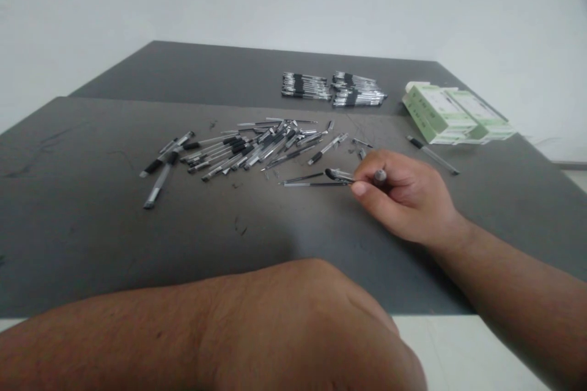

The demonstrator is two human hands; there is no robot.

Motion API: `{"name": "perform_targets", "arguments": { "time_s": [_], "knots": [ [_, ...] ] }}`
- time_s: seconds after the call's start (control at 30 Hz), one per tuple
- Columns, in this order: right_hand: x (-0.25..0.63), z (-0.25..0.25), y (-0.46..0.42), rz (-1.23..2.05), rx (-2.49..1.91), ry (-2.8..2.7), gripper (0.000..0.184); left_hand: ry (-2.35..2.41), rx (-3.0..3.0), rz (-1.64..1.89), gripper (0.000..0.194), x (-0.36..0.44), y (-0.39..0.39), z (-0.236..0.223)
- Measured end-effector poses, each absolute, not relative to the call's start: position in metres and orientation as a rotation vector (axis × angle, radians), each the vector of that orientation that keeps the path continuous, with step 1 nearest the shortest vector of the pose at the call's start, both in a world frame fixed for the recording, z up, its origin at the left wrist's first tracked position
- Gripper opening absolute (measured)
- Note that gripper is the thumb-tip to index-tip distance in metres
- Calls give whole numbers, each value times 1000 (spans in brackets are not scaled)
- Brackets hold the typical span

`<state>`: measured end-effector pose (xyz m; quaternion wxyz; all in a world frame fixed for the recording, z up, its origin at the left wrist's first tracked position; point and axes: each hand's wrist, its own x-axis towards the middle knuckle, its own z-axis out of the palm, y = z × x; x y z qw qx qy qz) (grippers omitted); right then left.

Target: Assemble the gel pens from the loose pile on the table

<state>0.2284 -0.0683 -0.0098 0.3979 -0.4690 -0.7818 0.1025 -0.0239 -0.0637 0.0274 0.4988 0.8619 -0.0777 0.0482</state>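
Note:
My right hand is closed above the grey table. Between its thumb and forefinger it pinches a clear pen cap with a dark end. The tip of a pen pokes out of the same fist; the rest of it is covered by the fingers. Just left of this hand, thin ink refills lie on the table. Close to the camera is the back of my left hand, low in the view; its fingers are hidden, so whatever they hold cannot be seen. A loose pile of pen parts with black grips spreads across the middle.
Two bundles of clear pens lie at the back, one on the left and one on the right. Green and white boxes stand at the right. A single pen barrel lies in front of them. Crossed pens lie at left.

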Motion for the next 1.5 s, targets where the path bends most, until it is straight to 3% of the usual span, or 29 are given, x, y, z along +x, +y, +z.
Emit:
{"name": "perform_targets", "arguments": {
  "time_s": [0.4, 0.5, 0.63, 0.73, 0.97, 1.5],
  "knots": [
    [227, -8, -70, 238, -1161, -2018, 16, -252, 2060, 152, 33, -32, -54, 27],
    [227, -8, -69, 237, -1153, -2019, 15, -163, 2035, 418, 30, -34, -48, 23],
    [226, -8, -69, 230, -1145, -2011, 15, 312, 1986, 973, 42, -31, -29, 10],
    [225, -8, -69, 242, -1132, -2014, 13, 579, 2036, 1272, 24, -24, -9, -1],
    [225, -8, -67, 207, -1068, -2042, 13, 627, 1977, 881, 16, -16, -1, -15],
    [227, -9, -65, 191, -1025, -2102, 18, 527, 1830, 857, 3, -12, -4, -13]
  ]
}}
